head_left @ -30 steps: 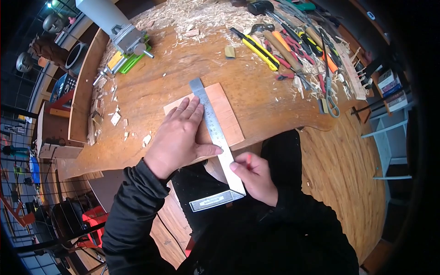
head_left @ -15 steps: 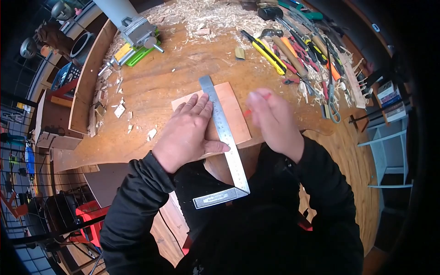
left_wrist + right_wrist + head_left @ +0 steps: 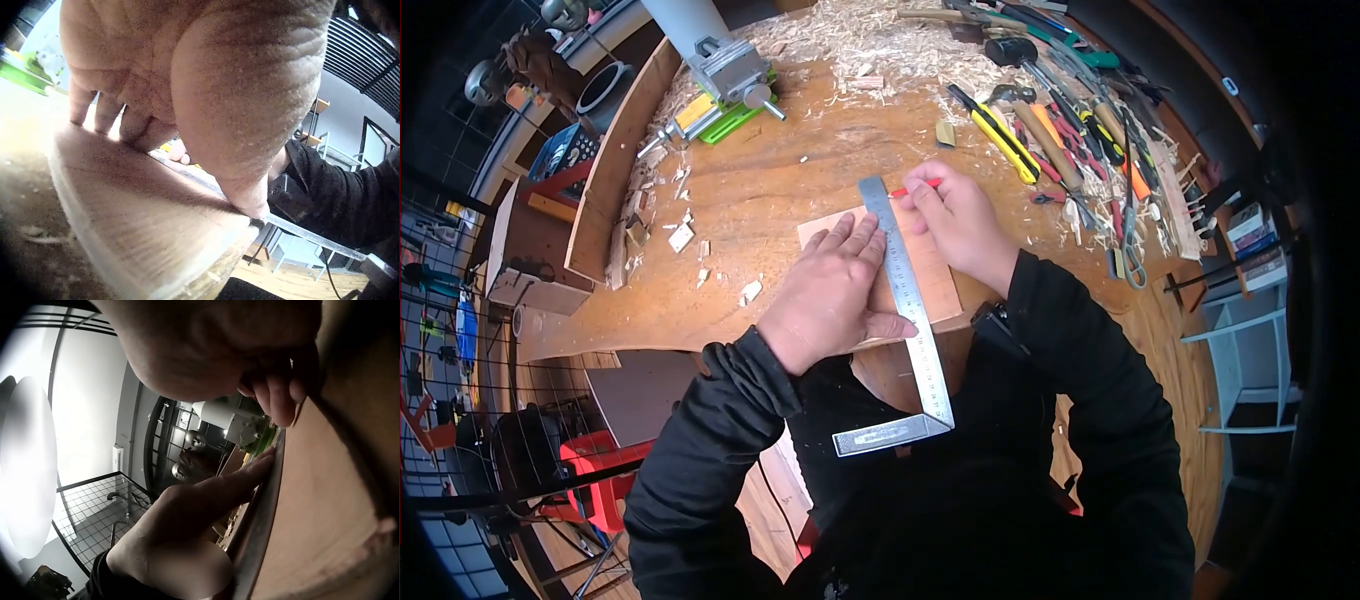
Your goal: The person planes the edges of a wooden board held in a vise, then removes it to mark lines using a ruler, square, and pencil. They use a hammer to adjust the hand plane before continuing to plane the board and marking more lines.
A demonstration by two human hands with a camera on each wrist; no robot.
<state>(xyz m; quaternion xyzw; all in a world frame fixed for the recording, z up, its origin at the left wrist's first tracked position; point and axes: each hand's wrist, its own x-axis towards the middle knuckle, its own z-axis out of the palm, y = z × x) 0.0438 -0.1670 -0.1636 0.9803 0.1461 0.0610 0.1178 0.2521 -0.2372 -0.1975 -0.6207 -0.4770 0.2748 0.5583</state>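
A metal try square (image 3: 907, 285) lies across a thin wooden board (image 3: 940, 282), its thick stock hanging past the table's front edge above the lap. My left hand (image 3: 825, 292) presses on board and blade, fingers extended along the blade's left side and thumb on its lower part. In the left wrist view the palm (image 3: 187, 69) arches over the board (image 3: 150, 219). My right hand (image 3: 960, 222) pinches a red pencil-like marker (image 3: 917, 188) at the board's far edge, just right of the blade's end. The right wrist view has its curled fingers (image 3: 275, 400) at the board (image 3: 312, 506); the tip is hidden there.
Knives, hammers, pliers and scissors (image 3: 1135, 262) lie in a pile at the back right. A grey machine with a vise (image 3: 735, 75) stands at the back left beside a wooden side panel (image 3: 622, 165). Wood shavings (image 3: 850, 50) cover the table's far side.
My right hand has come up from below the table edge, beside the square's lower end, to the board's far edge with the red marker. The left hand still holds the square on the board.
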